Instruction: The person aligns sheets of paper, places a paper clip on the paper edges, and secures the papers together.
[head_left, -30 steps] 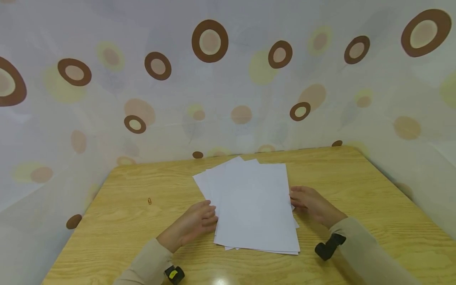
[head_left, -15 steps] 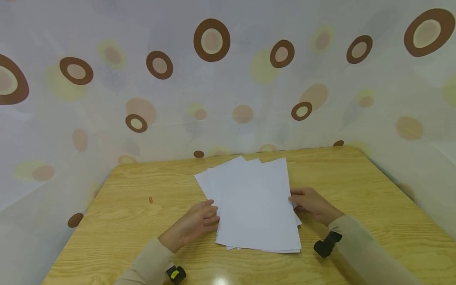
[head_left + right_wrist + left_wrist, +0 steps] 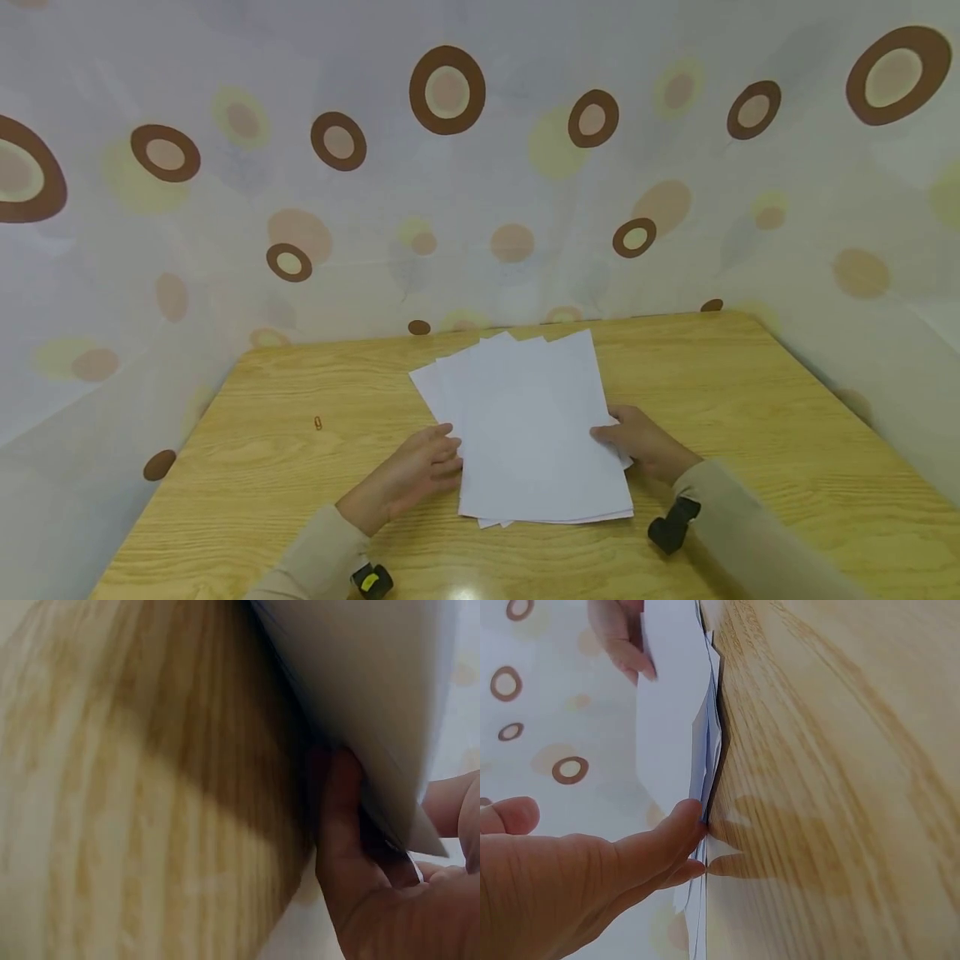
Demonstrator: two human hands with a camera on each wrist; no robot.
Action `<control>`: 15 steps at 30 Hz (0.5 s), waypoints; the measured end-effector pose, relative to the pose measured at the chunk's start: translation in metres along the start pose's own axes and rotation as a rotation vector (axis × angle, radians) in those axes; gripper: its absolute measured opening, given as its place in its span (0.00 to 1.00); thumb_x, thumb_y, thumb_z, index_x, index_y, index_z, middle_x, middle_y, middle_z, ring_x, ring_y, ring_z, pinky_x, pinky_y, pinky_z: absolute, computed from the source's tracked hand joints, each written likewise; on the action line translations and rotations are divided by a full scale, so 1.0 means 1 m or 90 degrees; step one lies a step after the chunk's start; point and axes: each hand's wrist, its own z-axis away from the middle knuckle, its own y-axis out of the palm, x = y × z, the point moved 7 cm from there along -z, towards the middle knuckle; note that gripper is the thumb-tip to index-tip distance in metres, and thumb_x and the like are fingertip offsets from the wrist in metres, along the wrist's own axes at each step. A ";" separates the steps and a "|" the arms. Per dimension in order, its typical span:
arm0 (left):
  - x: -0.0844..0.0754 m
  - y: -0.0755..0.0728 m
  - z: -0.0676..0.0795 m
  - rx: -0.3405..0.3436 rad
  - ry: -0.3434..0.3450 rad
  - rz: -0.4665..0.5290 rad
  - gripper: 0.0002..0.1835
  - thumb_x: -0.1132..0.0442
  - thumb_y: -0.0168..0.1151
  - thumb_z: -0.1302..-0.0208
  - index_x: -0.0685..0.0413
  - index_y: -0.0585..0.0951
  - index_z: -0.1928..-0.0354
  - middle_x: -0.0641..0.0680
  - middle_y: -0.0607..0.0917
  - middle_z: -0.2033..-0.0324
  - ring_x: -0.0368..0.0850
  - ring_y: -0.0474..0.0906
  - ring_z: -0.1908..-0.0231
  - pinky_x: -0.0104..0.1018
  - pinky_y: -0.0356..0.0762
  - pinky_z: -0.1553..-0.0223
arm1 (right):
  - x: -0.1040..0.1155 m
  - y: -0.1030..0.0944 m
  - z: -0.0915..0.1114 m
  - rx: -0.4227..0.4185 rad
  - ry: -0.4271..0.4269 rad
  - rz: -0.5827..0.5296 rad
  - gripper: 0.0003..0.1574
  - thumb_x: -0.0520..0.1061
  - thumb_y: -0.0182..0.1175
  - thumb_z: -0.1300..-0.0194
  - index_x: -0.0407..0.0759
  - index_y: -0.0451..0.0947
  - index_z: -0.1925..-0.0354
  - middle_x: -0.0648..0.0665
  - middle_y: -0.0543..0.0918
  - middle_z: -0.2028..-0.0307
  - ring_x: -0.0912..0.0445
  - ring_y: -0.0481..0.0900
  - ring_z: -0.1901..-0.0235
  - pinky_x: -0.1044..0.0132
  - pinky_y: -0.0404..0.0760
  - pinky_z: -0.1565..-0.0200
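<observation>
"Please begin from the left. What do you see?"

"On my screen, first comes a small reddish paper clip (image 3: pixel 318 423). It lies on the wooden desk (image 3: pixel 225 500), in the left part."

"And after this?"

"Then I have the left hand (image 3: pixel 411 471), which comes out of a beige sleeve (image 3: pixel 318 550) with a black device (image 3: pixel 372 581) at the wrist. The grip here is spread: the fingers are extended and the thumb stands away. In the left wrist view, I can see the fingertips touching the left edge of the white sheets (image 3: pixel 532 433)."

"Where exactly are these sheets?"

"They are in the middle of the desk, between this hand and the right hand (image 3: pixel 648 446). They make a loose pile, turned at different angles, so some corners come out at the far side."

"How is the right grip?"

"It is pinching the right edge of the sheets. I see the thumb on the top sheet, and in the right wrist view the fingers go under the edge. How many sheets are between them, I cannot tell. To the far right, I see the pale wall (image 3: pixel 862 183) with brown rings."
</observation>
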 end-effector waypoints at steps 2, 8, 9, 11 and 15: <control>0.000 0.000 0.000 0.000 -0.001 0.000 0.38 0.60 0.46 0.27 0.69 0.39 0.28 0.79 0.42 0.32 0.73 0.46 0.31 0.59 0.57 0.35 | -0.001 0.002 0.001 -0.004 0.007 -0.001 0.32 0.36 0.51 0.30 0.20 0.55 0.35 0.30 0.78 0.52 0.53 0.81 0.62 0.58 0.82 0.61; 0.001 -0.001 0.000 0.002 -0.002 -0.003 0.38 0.59 0.46 0.27 0.69 0.39 0.28 0.78 0.41 0.31 0.73 0.46 0.31 0.59 0.57 0.35 | 0.000 0.003 0.004 -0.012 0.007 0.016 0.34 0.38 0.50 0.28 0.19 0.52 0.34 0.24 0.70 0.42 0.42 0.78 0.50 0.54 0.80 0.53; 0.001 -0.001 0.000 0.004 -0.002 -0.004 0.38 0.59 0.46 0.27 0.68 0.39 0.28 0.78 0.41 0.31 0.73 0.46 0.31 0.59 0.57 0.35 | -0.001 0.003 0.004 -0.015 0.009 0.020 0.35 0.38 0.51 0.28 0.19 0.51 0.33 0.23 0.67 0.40 0.38 0.76 0.46 0.52 0.79 0.50; 0.001 -0.001 0.001 0.007 -0.005 -0.005 0.38 0.58 0.46 0.27 0.68 0.39 0.28 0.78 0.41 0.31 0.73 0.46 0.31 0.60 0.57 0.35 | -0.002 0.002 0.005 -0.018 0.012 0.027 0.36 0.39 0.51 0.28 0.19 0.49 0.33 0.21 0.61 0.36 0.33 0.68 0.40 0.48 0.76 0.46; 0.000 -0.001 0.002 0.010 -0.008 -0.003 0.38 0.57 0.46 0.27 0.66 0.39 0.27 0.77 0.41 0.30 0.71 0.45 0.31 0.60 0.58 0.35 | -0.002 0.001 0.005 -0.028 0.017 0.017 0.38 0.40 0.51 0.28 0.19 0.47 0.32 0.21 0.55 0.33 0.31 0.61 0.36 0.44 0.71 0.42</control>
